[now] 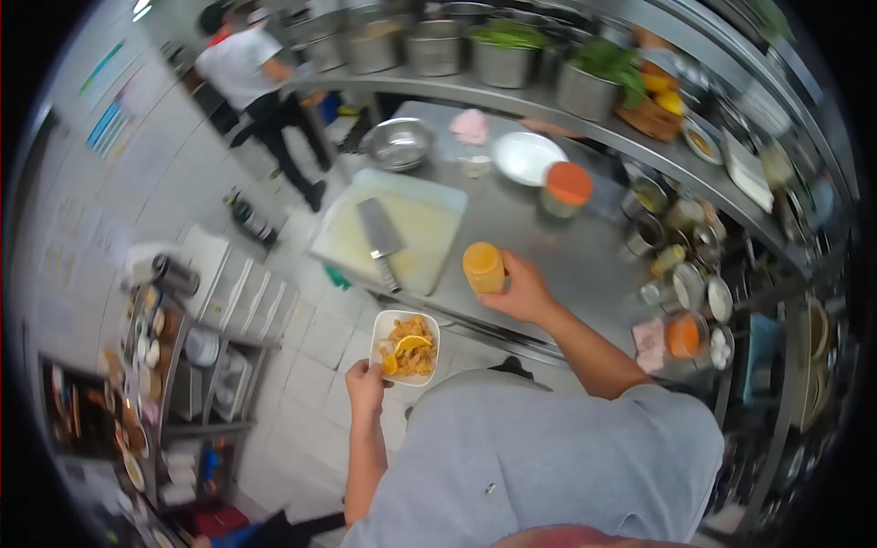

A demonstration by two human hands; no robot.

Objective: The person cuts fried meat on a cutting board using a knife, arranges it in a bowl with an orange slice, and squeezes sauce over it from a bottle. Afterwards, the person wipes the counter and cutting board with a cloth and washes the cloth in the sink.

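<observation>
My left hand (367,384) grips the lower left rim of a white square bowl (375,340). Fried golden pieces (420,363) and orange slices (411,343) fill this bowl, which is held out over the floor in front of the counter. My right hand (523,290) is wrapped around a jar with a yellow-orange lid (484,267), near the counter's front edge. Left of that jar, a cleaver (379,233) lies on a pale cutting board (429,219). Behind my right hand stands a larger jar with an orange-red lid (566,187).
A steel bowl (399,146) and a white plate (530,159) rest on the steel counter (521,228). Overhead, a shelf (438,86) carries steel pots and greens. Seasoning containers crowd the right side. Another person (247,68) stands at the far left; a rack (201,425) is at left.
</observation>
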